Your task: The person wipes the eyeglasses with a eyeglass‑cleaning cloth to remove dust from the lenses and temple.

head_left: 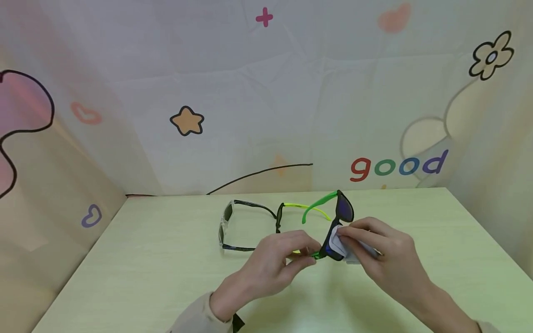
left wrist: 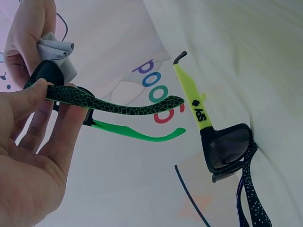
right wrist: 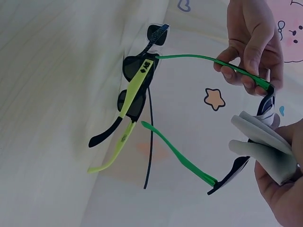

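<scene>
My left hand (head_left: 275,263) pinches one temple of the dark sunglasses (head_left: 344,208) near the hinge, holding them up off the table. Their temples are green inside, and a black-and-green cracked pattern (left wrist: 118,105) covers the outside of the held one. A folded pale grey cloth (right wrist: 265,146) lies between the right hand (head_left: 387,252) and the sunglasses. The right thumb and fingers pinch this cloth against the lens nearer the left hand, covering part of it. The other lens shows bluish purple, and the free green temple (right wrist: 180,153) sticks out unfolded.
Sunglasses with yellow temples (left wrist: 189,90) stand on the light table (head_left: 145,277) just beyond the left hand. Left of them is a second pair with a clear frame (head_left: 220,231) and dark temples (head_left: 238,248). A printed curtain (head_left: 250,92) hangs behind the table.
</scene>
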`<action>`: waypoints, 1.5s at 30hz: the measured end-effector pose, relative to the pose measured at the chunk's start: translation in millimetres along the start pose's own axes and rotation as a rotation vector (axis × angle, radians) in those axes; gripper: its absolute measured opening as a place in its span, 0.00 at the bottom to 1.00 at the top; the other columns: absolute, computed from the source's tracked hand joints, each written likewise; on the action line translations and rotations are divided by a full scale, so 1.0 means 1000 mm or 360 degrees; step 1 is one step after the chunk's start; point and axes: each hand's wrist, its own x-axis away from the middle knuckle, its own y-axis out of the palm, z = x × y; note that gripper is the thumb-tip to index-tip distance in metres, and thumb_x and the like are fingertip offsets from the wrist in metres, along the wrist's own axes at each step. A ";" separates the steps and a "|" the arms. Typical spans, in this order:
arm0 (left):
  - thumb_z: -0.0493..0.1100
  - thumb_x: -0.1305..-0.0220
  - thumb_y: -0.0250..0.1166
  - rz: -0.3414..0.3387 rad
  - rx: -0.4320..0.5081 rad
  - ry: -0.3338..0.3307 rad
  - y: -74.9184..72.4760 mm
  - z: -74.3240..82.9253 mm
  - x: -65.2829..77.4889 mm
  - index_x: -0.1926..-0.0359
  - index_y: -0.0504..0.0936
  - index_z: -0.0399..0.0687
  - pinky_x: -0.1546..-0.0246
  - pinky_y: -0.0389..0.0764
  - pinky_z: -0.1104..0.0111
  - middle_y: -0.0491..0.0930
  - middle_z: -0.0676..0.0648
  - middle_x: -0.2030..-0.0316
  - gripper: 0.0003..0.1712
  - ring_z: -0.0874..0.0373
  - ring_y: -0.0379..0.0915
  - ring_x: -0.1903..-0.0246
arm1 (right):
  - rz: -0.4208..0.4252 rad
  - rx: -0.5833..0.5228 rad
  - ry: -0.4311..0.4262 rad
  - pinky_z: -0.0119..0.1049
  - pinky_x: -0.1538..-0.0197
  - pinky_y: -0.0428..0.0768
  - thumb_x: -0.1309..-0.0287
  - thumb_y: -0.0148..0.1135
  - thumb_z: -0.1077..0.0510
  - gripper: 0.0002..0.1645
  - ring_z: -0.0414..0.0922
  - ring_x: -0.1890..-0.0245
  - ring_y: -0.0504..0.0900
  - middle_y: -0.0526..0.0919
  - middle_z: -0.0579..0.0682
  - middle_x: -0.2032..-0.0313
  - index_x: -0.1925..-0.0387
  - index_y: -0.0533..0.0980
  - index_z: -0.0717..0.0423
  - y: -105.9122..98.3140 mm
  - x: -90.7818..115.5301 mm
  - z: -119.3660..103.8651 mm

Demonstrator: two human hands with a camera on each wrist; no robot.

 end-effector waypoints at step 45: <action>0.26 0.35 0.68 0.0063 0.0161 0.0009 -0.013 0.001 0.011 0.56 0.85 0.41 0.60 0.85 0.75 0.84 0.49 0.61 0.10 0.65 0.80 0.60 | 0.0098 0.0233 0.0165 0.17 0.73 0.74 0.61 0.78 0.77 0.20 0.34 0.72 0.78 0.86 0.46 0.68 0.64 0.88 0.58 -0.015 -0.011 0.017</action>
